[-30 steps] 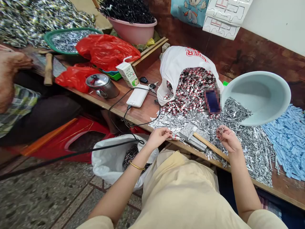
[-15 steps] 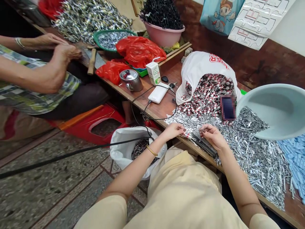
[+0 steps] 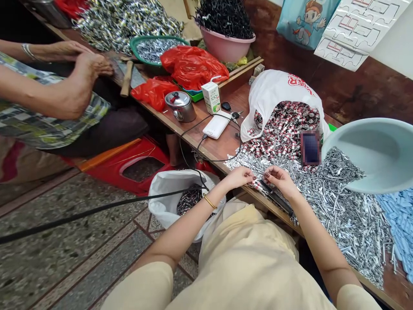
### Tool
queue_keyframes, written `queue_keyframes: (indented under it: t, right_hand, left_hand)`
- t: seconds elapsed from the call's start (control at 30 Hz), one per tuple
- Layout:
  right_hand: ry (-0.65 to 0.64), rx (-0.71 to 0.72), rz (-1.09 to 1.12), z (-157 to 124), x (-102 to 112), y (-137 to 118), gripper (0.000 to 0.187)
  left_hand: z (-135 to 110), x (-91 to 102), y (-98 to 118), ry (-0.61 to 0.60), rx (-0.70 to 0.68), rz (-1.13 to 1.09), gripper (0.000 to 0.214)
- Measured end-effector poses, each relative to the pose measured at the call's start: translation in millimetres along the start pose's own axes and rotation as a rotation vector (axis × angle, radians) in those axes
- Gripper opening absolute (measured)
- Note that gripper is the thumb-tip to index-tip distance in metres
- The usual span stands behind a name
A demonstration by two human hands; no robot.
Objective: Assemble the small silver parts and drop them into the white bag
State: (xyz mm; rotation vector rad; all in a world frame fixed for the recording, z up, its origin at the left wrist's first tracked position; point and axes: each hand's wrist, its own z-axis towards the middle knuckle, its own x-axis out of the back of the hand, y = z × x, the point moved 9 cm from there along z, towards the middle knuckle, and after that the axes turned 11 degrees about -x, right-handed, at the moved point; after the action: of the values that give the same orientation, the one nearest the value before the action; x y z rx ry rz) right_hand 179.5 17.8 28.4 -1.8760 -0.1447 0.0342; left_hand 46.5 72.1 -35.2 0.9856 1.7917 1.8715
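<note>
My left hand (image 3: pixel 240 177) is closed in a pinch over the table's front edge. Right below its fingertips is a small red-and-silver metal piece (image 3: pixel 257 185); whether the fingers hold it I cannot make out. My right hand (image 3: pixel 281 181) faces it a short gap away, thumb and fingers pinched together, with whatever is between them too small to name. A dark bar-shaped tool (image 3: pixel 276 199) lies along the edge under my right hand. Behind both hands spreads a heap of small flat silver parts (image 3: pixel 338 224). Red-and-silver pieces (image 3: pixel 284 129) spill from a white plastic bag (image 3: pixel 267 88).
A pale basin (image 3: pixel 383 133) lies tipped at the right, beside light-blue strips (image 3: pixel 398 211). A white power bank (image 3: pixel 217 126), drink carton (image 3: pixel 211 98) and metal mug (image 3: pixel 180 107) stand left. A lined bin (image 3: pixel 164 211) is below. A co-worker's hands (image 3: pixel 87 62) are at far left.
My right hand has moved slightly left, so my two hands are closer together. My left hand has shifted a little to the right. The whole view has also shifted slightly.
</note>
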Motion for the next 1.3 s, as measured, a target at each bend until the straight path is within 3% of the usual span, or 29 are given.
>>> queue_keyframes:
  t: [0.13, 0.23, 0.37, 0.7, 0.9, 1.07, 1.3]
  right_hand:
    - [0.046, 0.145, -0.369, -6, -2, -16, 0.01]
    - [-0.005, 0.26, -0.719, -7, -19, -26, 0.027]
    - [-0.082, 0.304, -0.931, -1, -35, -27, 0.034]
    - [-0.109, 0.344, -0.973, 2, -48, -27, 0.036]
    - [-0.014, 0.207, -0.912, 16, -33, -18, 0.028]
    - [-0.093, 0.073, -0.919, 26, -33, -15, 0.033]
    - [-0.127, -0.018, -1.103, 43, -38, -15, 0.033]
  left_hand:
    - [1, 0.5, 1, -0.009, 0.014, 0.016, 0.012]
    - [3, 0.5, 6, -0.039, 0.014, 0.032, 0.013]
    - [5, 1.3, 14, -0.069, -0.012, 0.076, 0.013]
    - [4, 2.2, 17, -0.059, -0.055, 0.083, 0.013]
    - [2, -5.4, 6, -0.035, 0.079, -0.113, 0.005]
    - [1, -8.1, 7, -0.028, 0.117, -0.196, 0.004]
    - [-2, -7.7, 13, -0.032, 0.142, -0.231, 0.004]
